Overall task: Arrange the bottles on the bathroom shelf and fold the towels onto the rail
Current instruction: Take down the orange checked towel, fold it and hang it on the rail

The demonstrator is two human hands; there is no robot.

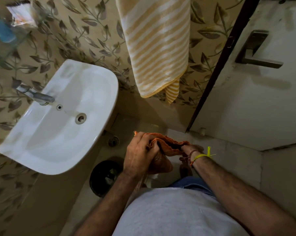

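Both grips pinch the orange towel [167, 143] low before the body: left hand [140, 154] curled over one bunched end, right hand [190, 149] holding the other. To fold well, find matching corners, pull the edge taut, then hang it beside the striped towel [157, 48].

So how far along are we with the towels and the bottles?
One striped towel already hangs folded on the wall above, though the rail itself is out of view. In hand: the left hand and right hand both grip an orange towel, mid-fold. Left: hanging it up. The shelf items at upper left are too blurred to judge.
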